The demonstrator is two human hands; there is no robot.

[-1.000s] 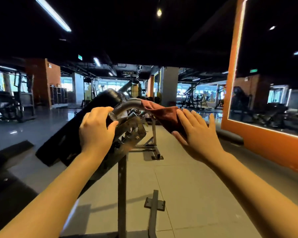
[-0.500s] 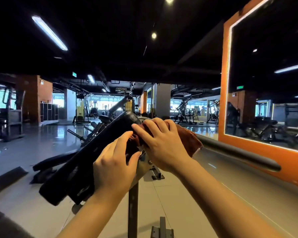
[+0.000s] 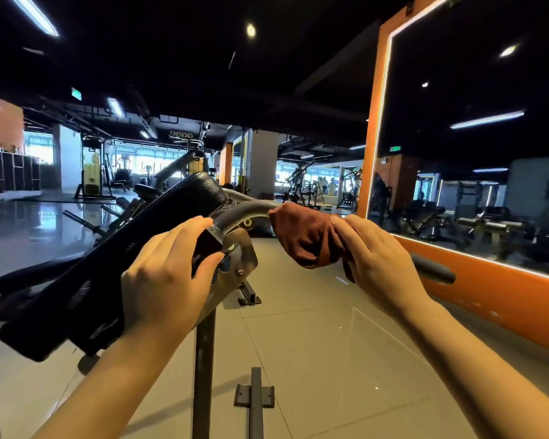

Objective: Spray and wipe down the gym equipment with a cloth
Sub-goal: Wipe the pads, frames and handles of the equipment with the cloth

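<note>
A tilted black pad (image 3: 133,248) sits on a metal bracket (image 3: 235,267) atop a thin post (image 3: 203,369). From the bracket a curved grey bar (image 3: 248,212) runs to the right and ends at a dark tip (image 3: 435,270). My left hand (image 3: 168,280) grips the pad's edge and the bracket where the bar starts. A rust-brown cloth (image 3: 305,239) is wrapped round the middle of the bar. My right hand (image 3: 377,261) grips this cloth and the bar beneath it. No spray bottle is in view.
A large orange-framed mirror (image 3: 476,293) runs along the right, close to the bar's tip. The machine's floor feet (image 3: 254,397) lie below. Other gym machines (image 3: 102,172) stand far off at the back, and glossy floor spreads to the left.
My right hand has slid the cloth rightwards along the bar, away from the bracket, baring the bar's curve. My left hand keeps its hold at the pad and bracket.
</note>
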